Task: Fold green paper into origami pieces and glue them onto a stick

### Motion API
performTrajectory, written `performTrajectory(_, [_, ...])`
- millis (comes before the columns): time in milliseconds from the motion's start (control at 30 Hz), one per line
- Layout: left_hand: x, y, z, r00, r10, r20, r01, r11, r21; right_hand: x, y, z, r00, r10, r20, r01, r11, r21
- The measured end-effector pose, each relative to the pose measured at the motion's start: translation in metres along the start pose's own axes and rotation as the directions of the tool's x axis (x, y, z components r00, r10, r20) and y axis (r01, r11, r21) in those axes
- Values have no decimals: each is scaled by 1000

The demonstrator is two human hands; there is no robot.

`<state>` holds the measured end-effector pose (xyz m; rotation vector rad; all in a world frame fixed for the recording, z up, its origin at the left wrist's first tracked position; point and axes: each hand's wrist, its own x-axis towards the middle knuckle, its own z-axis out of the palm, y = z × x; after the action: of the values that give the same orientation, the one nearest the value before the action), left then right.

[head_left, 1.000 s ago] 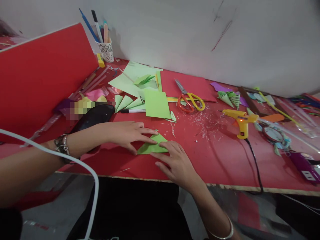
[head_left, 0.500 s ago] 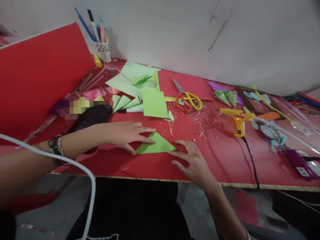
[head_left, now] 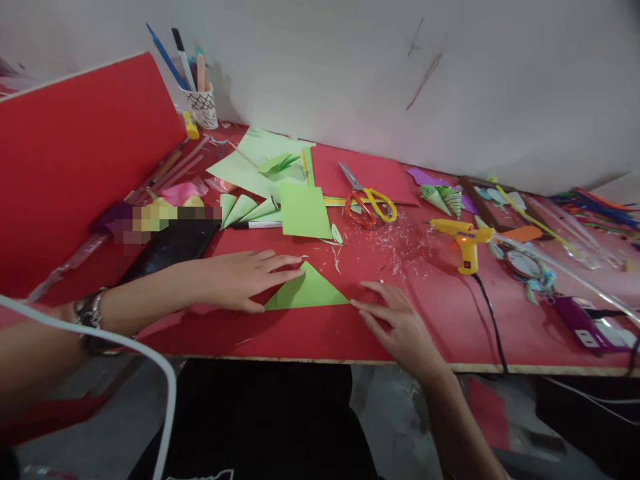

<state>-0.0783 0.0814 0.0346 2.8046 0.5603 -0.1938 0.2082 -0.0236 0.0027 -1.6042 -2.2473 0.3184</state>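
Triangle of bright green paper (head_left: pixel 320 291) lies flat on the red tabletop (head_left: pixel 300 337) in the head view, near the front edge, its long side toward the person and its tip pointing away. The left hand (head_left: pixel 237 277) rests at its left side with fingers spread, fingertips on the sloping edge and the thumb by the left corner; it pinches nothing. The right hand (head_left: pixel 400 323) has its fingers loosely parted, one fingertip at the right corner, and it grips nothing either.

Beyond the triangle lies a bright green paper square (head_left: pixel 305 212), with pale green paper cones (head_left: pixel 241 209) and a white marker with a black cap (head_left: pixel 257 225) just to its left. Metal scissors with one red and one yellow handle (head_left: pixel 369 193) lie partly over flat red sheets (head_left: pixel 393 177). Pale shreds (head_left: pixel 400 247) are scattered near the handles. Farther right stands a yellow glue gun (head_left: pixel 467 243), a small orange light glowing on it, its black cord (head_left: pixel 493 323) running over the front edge.
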Motion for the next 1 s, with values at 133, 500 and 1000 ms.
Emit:
performTrajectory(133, [5, 18, 3, 1000, -16, -16, 17, 999, 39, 14, -6, 4, 998, -67, 1, 67, 997, -34])
performTrajectory(500, [22, 30, 26, 969, -120, -214, 168, 960, 224, 58, -34, 16, 936, -288, 203, 334, 908, -253])
performTrajectory(1000, [14, 38, 36, 841, -422, -339, 340, 899, -275, 55, -35, 17, 981, 29, 194, -100, 925, 365])
